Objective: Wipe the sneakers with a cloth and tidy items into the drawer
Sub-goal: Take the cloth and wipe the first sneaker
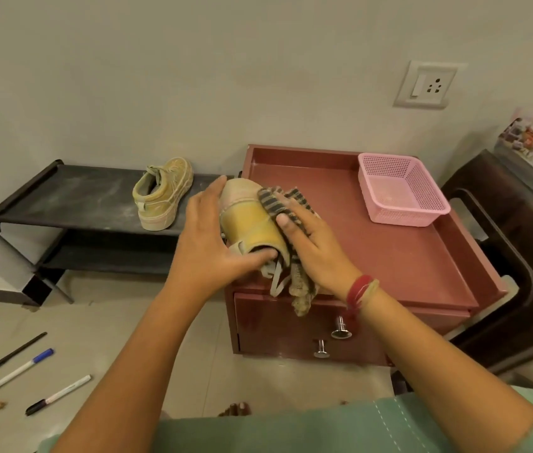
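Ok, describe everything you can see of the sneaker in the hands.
The sneaker is yellowish-tan and canvas-like, with a pale sole and pale laces that hang down. It sits tilted at the front-left corner of the reddish cabinet top, opening toward the camera, toe away. The left hand holds its left side, thumb at the opening. The right hand presses a striped cloth against its right side.

Home: shoe rack (72,197), wall socket (427,85).

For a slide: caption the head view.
The left hand grips a yellow canvas sneaker at the maroon wooden cabinet while the right hand presses a striped cloth against it.
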The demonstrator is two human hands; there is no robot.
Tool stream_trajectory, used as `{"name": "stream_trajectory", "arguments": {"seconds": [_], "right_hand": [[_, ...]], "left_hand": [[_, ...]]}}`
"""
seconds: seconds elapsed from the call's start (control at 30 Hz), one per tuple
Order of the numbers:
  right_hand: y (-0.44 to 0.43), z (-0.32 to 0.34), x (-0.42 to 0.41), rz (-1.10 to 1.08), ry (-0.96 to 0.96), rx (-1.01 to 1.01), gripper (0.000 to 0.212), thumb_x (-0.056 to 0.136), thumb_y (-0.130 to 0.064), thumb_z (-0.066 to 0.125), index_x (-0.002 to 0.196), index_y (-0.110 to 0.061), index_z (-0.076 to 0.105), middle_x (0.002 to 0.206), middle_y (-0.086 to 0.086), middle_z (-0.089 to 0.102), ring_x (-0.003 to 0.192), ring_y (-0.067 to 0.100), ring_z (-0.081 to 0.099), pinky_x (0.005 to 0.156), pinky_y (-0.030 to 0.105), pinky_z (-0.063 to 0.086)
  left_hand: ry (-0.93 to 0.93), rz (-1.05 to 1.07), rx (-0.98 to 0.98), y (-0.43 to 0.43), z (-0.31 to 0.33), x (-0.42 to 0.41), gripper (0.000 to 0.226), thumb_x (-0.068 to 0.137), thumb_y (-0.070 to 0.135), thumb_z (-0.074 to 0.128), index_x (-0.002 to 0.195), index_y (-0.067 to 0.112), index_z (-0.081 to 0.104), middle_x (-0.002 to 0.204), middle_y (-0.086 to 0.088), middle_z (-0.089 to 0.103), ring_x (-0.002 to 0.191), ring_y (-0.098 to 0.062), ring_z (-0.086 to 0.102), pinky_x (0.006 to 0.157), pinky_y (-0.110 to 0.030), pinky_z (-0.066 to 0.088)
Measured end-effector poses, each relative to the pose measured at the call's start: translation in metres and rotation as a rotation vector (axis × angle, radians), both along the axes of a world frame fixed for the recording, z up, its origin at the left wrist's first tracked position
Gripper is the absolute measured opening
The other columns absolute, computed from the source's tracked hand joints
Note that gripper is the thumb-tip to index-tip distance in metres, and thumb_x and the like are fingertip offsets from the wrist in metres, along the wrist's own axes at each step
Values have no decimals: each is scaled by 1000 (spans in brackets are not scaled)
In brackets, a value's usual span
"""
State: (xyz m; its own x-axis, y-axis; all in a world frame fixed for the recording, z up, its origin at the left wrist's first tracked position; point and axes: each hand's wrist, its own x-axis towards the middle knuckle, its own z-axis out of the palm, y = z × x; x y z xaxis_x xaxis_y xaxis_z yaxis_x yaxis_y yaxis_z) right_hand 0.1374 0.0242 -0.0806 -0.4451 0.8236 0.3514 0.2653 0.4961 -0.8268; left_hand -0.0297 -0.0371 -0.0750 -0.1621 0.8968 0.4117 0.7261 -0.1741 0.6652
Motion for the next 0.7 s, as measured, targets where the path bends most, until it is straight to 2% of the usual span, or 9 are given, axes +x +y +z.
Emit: {"name": "stream_trajectory", "arguments": {"seconds": [0.07, 0.17, 0.23, 0.33, 0.47, 0.53, 0.6, 0.63, 0.7], "right_hand": [[-1, -1, -3, 0, 29, -41, 52, 91, -46, 40, 132, -17, 54, 138, 0, 53, 131, 13, 44, 110, 45, 34], [-7, -3, -3, 91, 1, 11, 37, 96, -36, 43, 131, -31, 49, 145, -6, 44, 137, 10, 35, 115, 46, 26], [3, -10, 0, 57, -39, 28, 36, 95, -45, 40, 128, -34, 52, 142, -8, 48, 135, 12, 38, 112, 51, 28], [16, -10, 2, -95, -128, -53, 61, 87, -66, 35, 128, -26, 57, 134, -5, 56, 133, 18, 42, 109, 52, 30], [4, -15, 4, 56, -57, -62, 40, 94, -44, 43, 130, -30, 54, 143, -10, 46, 137, 8, 34, 116, 46, 23], [11, -16, 9, 17, -134, -17, 41, 94, -49, 40, 132, -37, 49, 144, -15, 43, 140, 9, 30, 115, 52, 20], [19, -13, 14, -112, -245, -40, 48, 93, -52, 36, 135, -33, 47, 144, -11, 44, 142, 14, 25, 115, 51, 20], [16, -11, 14, -124, -237, -56, 50, 92, -51, 36, 136, -29, 47, 145, -9, 44, 142, 16, 25, 115, 49, 21], [4, -12, 9, 8, -128, -16, 47, 93, -45, 39, 135, -26, 49, 145, -7, 44, 141, 14, 28, 117, 42, 21]], "left_hand": [[15, -1, -6, 0, -2, -3, 120, 52, 48, 89, 149, 21, 23, 139, -3, 33, 114, 8, 25, 83, 10, 19], [42, -67, -19, -2, -1, -6, 116, 50, 61, 78, 146, 27, 24, 133, 2, 34, 110, 7, 31, 81, 6, 28], [53, -76, -48, -2, 0, -5, 111, 49, 65, 73, 142, 28, 26, 129, 5, 36, 108, 5, 34, 81, -1, 32], [83, -73, -84, -2, -3, -1, 106, 51, 61, 77, 139, 25, 30, 124, 6, 39, 105, 1, 39, 84, -17, 37], [159, -67, -79, -3, -5, 5, 102, 48, 65, 69, 135, 24, 34, 121, 4, 41, 100, -3, 44, 80, -22, 41], [195, -57, -71, -3, -2, 4, 102, 47, 66, 67, 133, 23, 36, 120, 3, 42, 100, -4, 43, 80, -24, 42], [192, -53, -66, -3, 0, 6, 102, 47, 64, 69, 134, 22, 36, 120, 3, 43, 101, -5, 42, 82, -26, 41], [181, -61, -63, -3, 1, 8, 101, 48, 61, 72, 134, 20, 37, 121, 4, 42, 103, -6, 43, 83, -25, 42], [171, -91, -42, -3, 1, 13, 93, 51, 53, 73, 131, 18, 41, 120, 4, 41, 107, -7, 44, 86, -25, 44]]}}
